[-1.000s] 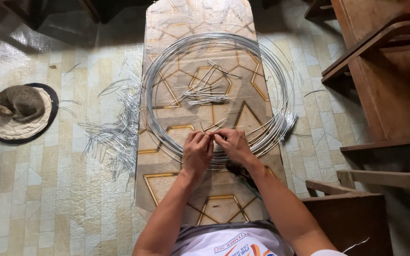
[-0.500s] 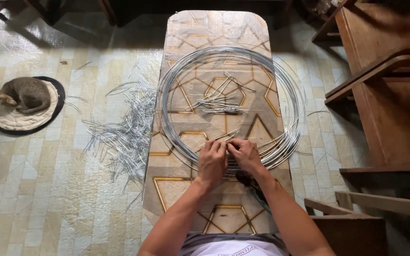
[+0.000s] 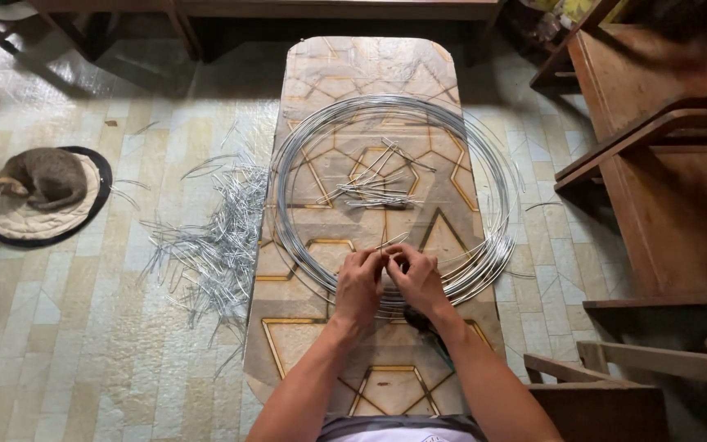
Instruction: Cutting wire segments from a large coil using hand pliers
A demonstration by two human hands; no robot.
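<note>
A big coil of silver wire [image 3: 484, 155] lies on a long narrow table [image 3: 370, 65] with a star pattern. My left hand [image 3: 359, 286] and my right hand [image 3: 417, 278] meet over the coil's near edge, fingertips pinched together on a short piece of wire [image 3: 389, 241] that sticks up between them. Several cut wire pieces [image 3: 374, 184] lie loose inside the coil. A dark tool [image 3: 431, 327] lies on the table under my right wrist, mostly hidden.
Many cut wire pieces [image 3: 210, 245] are scattered on the tiled floor left of the table. A cat [image 3: 47, 176] lies curled on a round mat [image 3: 10, 225] at far left. Wooden furniture [image 3: 664, 164] stands on the right, and a wooden chair part [image 3: 615, 385] at lower right.
The view has shifted, so the table and cat sit further right and lower in frame. My hands stay together at the coil's near edge, working the short wire.
</note>
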